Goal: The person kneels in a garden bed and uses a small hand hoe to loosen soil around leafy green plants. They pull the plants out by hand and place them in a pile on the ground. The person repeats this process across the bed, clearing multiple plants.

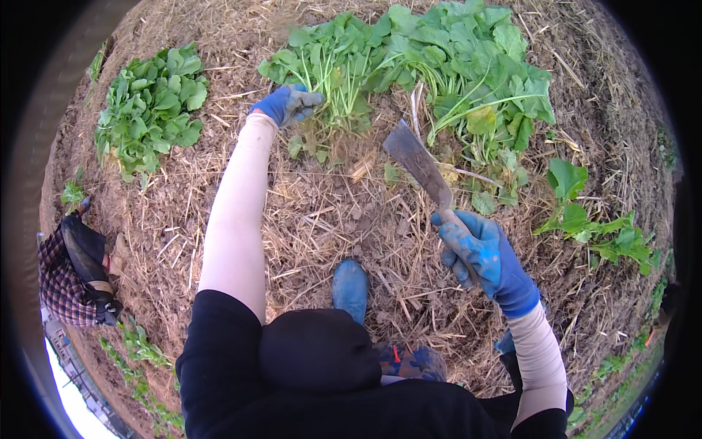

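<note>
My left hand (290, 104), in a soiled blue work glove, is at the left side of a bunch of leafy greens (337, 82). Its fingers are curled against the pale stems; whether they grip any is hard to see. In my right hand (482, 252), also in a blue coated glove, is the handle of a hand tool with a broad, flat, square-ended metal blade (419, 164). The blade points up and left, apart from the bunch, its metal dirty. Right of that bunch lies a larger heap of greens (471, 71), with some yellowed leaves at its lower side.
Another pile of greens (153, 107) lies at the left. Loose leafy plants (598, 222) are at the right. Straw (307, 219) covers the soil. My blue boot (351, 288) stands below centre. A bent-over person in a checked garment (66, 277) is at the far left.
</note>
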